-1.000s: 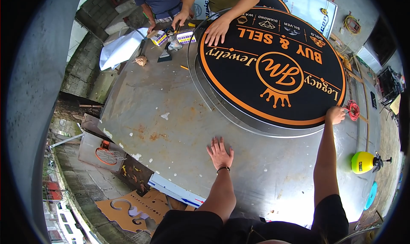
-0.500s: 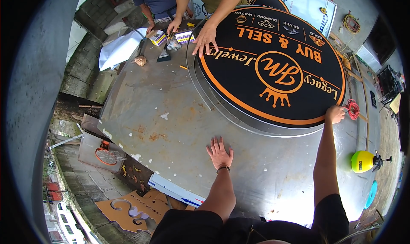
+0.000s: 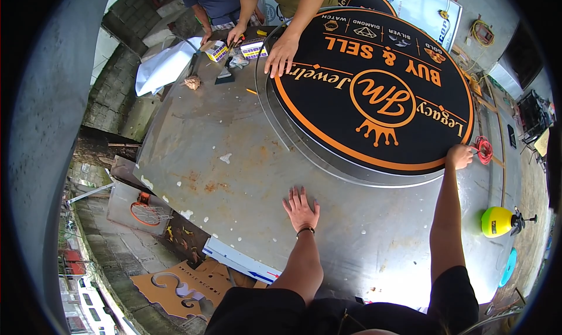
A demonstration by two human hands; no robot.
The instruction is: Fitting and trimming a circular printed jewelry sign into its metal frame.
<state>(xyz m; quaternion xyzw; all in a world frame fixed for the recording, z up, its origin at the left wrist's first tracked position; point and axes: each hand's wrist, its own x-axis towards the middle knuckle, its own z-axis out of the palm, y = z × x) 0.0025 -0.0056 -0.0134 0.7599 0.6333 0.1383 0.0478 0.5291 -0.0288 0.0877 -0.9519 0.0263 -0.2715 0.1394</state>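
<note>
A large round black sign (image 3: pixel 328 121) with an orange rim and lettering lies on the metal table (image 3: pixel 234 142), upside down from where I stand. Its edge overhangs a clear or metal ring-like rim (image 3: pixel 351 174) underneath. My left hand (image 3: pixel 302 209) rests flat on the bare tabletop, fingers spread, apart from the sign. At the sign's near right edge, my right hand (image 3: pixel 459 156) has its fingers curled on the border, beside a coil of red wire (image 3: pixel 483 150). Across the table, a co-worker's hand (image 3: pixel 282 55) presses on the sign's far left edge.
Small purple-and-white boxes (image 3: pixel 253 50), a scraper-like tool (image 3: pixel 225 76) and a crumpled brown lump (image 3: pixel 192 82) lie at the far left. A yellow-green spray bottle (image 3: pixel 496 222) stands at the right. Another person's hand (image 3: pixel 236 33) is near the boxes. Cut cardboard (image 3: pixel 170 291) lies below left.
The co-worker's hand on the sign has drawn its fingers closer together. The other hand near the boxes has lifted slightly away from the table. My own hands stay in place.
</note>
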